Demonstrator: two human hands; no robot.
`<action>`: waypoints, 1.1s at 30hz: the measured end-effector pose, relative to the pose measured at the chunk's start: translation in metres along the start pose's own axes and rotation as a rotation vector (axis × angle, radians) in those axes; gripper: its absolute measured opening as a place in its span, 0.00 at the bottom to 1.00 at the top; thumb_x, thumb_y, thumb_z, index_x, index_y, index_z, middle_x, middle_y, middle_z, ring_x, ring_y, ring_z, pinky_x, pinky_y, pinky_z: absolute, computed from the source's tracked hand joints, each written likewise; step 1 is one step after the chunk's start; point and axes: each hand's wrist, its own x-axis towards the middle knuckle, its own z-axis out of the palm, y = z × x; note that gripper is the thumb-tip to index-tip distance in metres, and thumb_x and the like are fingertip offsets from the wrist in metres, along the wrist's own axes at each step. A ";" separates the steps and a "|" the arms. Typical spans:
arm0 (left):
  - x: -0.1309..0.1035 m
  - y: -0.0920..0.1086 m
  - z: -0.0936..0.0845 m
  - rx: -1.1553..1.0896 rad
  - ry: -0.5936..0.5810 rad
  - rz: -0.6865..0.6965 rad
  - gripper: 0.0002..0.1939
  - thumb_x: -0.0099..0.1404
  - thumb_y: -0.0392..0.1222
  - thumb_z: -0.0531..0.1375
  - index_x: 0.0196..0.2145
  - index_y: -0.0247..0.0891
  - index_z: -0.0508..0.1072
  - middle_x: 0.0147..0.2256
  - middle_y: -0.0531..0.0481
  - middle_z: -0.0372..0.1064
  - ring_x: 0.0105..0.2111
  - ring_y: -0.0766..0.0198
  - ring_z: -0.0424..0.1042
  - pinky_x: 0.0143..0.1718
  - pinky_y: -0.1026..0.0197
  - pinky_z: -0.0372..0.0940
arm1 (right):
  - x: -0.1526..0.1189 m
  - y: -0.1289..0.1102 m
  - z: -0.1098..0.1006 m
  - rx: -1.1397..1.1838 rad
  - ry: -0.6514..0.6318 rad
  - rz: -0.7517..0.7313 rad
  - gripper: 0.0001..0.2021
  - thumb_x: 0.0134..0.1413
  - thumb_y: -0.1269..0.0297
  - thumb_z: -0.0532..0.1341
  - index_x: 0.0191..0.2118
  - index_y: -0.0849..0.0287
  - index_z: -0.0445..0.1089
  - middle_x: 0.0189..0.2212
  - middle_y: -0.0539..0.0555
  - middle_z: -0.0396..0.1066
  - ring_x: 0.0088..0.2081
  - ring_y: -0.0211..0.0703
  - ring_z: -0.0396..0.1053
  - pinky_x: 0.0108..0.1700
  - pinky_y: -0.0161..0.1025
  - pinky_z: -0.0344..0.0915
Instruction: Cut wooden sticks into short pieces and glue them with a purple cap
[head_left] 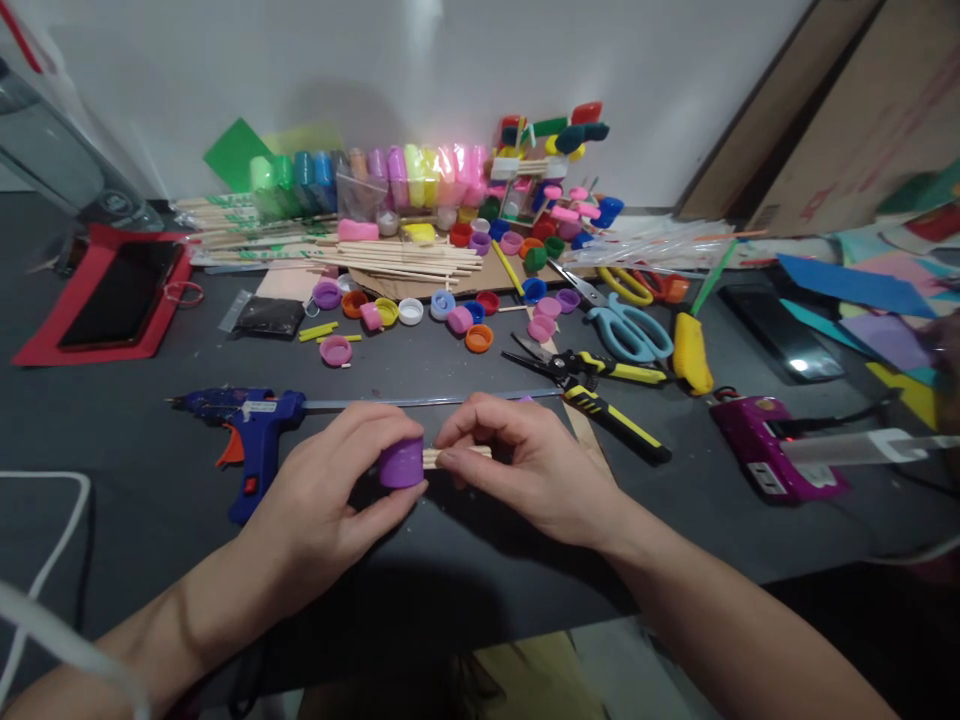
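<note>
Between the thumb and fingers of my left hand (337, 490) is a purple bottle cap (402, 463), held on its side. A short bundle of wooden sticks (433, 459) runs from the cap's right side into my right hand (517, 465), whose thumb and fingers pinch it. Whether the sticks are fixed to the cap or only touch it, I cannot tell. To the left of my left hand lies a blue glue gun (259, 420) with an orange trigger. A clear glue stick (420, 403) stretches from its rear behind my hands.
Black-and-yellow pliers (592, 385) and blue-handled scissors (630, 325) lie right of centre. Several loose caps (411, 312) and wooden sticks (405, 258) are behind my hands. A phone (784, 332) and a purple power adapter (772, 450) are at the right. A white cable (56, 560) crosses the left.
</note>
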 end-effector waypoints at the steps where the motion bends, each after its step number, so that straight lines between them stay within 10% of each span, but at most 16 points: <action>1: 0.000 0.000 0.001 0.006 -0.005 -0.004 0.14 0.65 0.33 0.61 0.48 0.40 0.66 0.44 0.49 0.69 0.47 0.64 0.70 0.48 0.65 0.65 | 0.000 0.001 0.001 -0.003 0.000 -0.004 0.02 0.58 0.69 0.62 0.33 0.60 0.71 0.24 0.45 0.68 0.26 0.32 0.64 0.28 0.30 0.59; 33: 0.001 -0.006 0.003 0.070 -0.106 -0.059 0.08 0.71 0.40 0.55 0.43 0.41 0.73 0.46 0.46 0.71 0.44 0.60 0.72 0.45 0.59 0.67 | 0.008 0.013 0.015 -0.051 -0.035 0.020 0.03 0.61 0.67 0.60 0.36 0.56 0.64 0.26 0.45 0.69 0.28 0.36 0.67 0.31 0.34 0.61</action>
